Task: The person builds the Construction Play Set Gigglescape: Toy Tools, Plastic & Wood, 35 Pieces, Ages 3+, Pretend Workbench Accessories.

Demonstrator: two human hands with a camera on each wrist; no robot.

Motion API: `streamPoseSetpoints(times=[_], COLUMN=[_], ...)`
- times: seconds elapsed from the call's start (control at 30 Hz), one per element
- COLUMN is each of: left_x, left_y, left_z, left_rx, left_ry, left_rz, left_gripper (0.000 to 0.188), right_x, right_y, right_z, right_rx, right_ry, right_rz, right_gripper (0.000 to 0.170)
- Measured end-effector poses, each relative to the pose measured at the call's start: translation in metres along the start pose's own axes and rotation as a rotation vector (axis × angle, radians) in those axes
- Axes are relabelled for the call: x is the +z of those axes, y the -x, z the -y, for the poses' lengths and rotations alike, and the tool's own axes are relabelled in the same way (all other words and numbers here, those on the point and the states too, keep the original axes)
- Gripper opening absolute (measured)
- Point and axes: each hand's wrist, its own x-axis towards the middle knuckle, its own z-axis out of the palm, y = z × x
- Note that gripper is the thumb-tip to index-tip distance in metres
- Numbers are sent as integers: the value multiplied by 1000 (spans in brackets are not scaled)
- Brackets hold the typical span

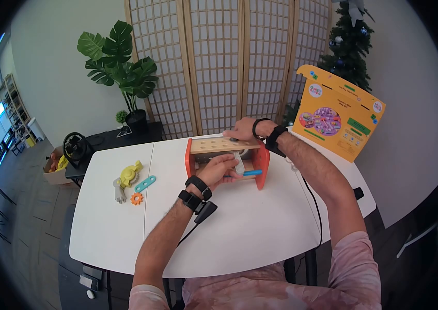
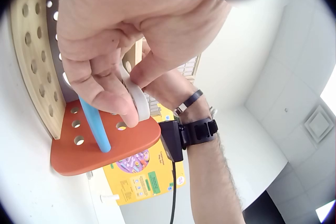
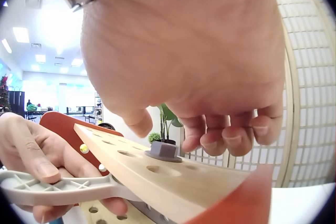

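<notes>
Table, left: one grey piece, yellow parts too bunched to count, one orange gear, one teal strip with three holes. Middle: one toy bench, two red ends. Left hand, low at its front, pinches one pale grey tool between thumb and fingers, just below the top board. One blue rod beside. One grey bolt in the board; right hand arched above, fingers loosely bent, thumb apart. Far right: one yellow box.
</notes>
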Motion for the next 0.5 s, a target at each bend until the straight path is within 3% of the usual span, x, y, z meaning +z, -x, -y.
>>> streamPoseSetpoints(times=[0.3,0.5], left_x=[0,1], left_y=[0,1], left_z=[1,0], left_rx=[1,4], left_ry=[-8,-1], left_rz=[-7,-12], left_gripper=[29,29], right_x=[5,17], right_y=[-5,-8], right_z=[-9,-20], right_rx=[-111,-255], right_ry=[3,-23], right_rz=[11,-119], right_gripper=[63,58])
